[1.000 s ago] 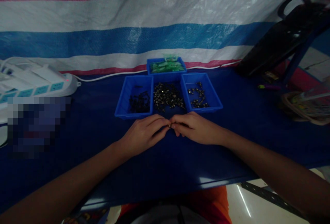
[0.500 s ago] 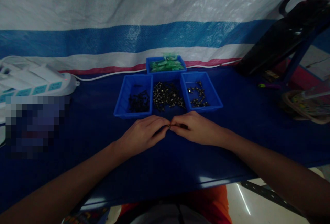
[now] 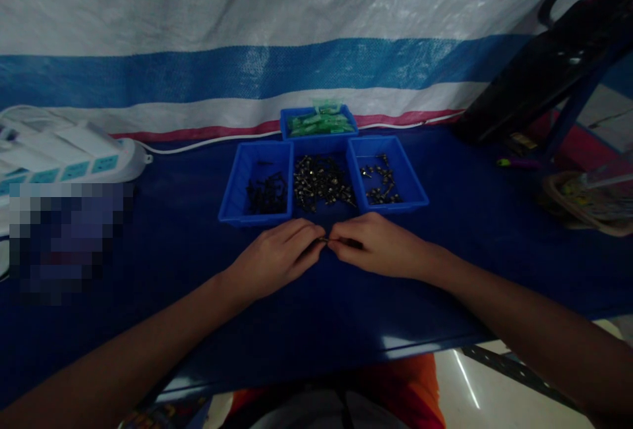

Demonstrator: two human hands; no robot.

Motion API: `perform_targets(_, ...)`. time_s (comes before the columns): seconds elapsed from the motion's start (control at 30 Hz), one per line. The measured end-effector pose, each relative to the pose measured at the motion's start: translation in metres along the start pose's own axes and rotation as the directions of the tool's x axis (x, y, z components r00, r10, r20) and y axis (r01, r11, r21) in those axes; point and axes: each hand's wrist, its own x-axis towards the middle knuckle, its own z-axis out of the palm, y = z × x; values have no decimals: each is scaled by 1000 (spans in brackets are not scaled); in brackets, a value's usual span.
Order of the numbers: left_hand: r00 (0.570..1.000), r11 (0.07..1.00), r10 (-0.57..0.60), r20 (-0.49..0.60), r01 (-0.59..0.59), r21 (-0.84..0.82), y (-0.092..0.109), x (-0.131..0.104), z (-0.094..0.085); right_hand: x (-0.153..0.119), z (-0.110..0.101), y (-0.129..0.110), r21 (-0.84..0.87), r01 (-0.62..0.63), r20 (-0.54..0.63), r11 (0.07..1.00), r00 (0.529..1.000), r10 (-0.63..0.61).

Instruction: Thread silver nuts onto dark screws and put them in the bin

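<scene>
My left hand (image 3: 279,252) and my right hand (image 3: 378,244) meet fingertip to fingertip just in front of the blue trays. Between the pinched fingers of both is a small metal part (image 3: 324,239), mostly covered by the fingertips. Behind my left hand, the left tray (image 3: 232,182) holds dark screw-like pieces. Many shiny metal pieces (image 3: 316,182) fill the middle tray. Fewer such pieces lie in the right tray (image 3: 408,178). Green packets (image 3: 319,122) are in a small tray at the back.
A white power strip (image 3: 123,159) sits at the left with a cable running along the striped sheet (image 3: 247,73). At the right are a black bottle (image 3: 534,73), a purple marker (image 3: 524,163) and a basket (image 3: 583,208). The blue table (image 3: 297,330) has its edge near my body.
The fingertips of my two hands have drawn very slightly apart, and the small metal part between them now lies flatter. The trays look the same.
</scene>
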Motion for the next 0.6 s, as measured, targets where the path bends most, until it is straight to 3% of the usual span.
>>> perform_targets(0.2,1000,1000,17,8,-17,10,-1,-1,0,-1,-5,1,-39,17,-2,999,1000,-17)
perform_targets(0.33,1000,999,18,-25,-17,39,-1,-2,1,-2,-3,2,-171,8,-34,985,999,-14)
perform_targets(0.47,999,998,23,-36,-21,58,1,-1,2,-2,2,4,-286,67,5,956,998,-69)
perform_targets(0.6,999,998,26,-20,-25,56,2,-1,2,-1,5,4,-239,75,29,968,997,-70)
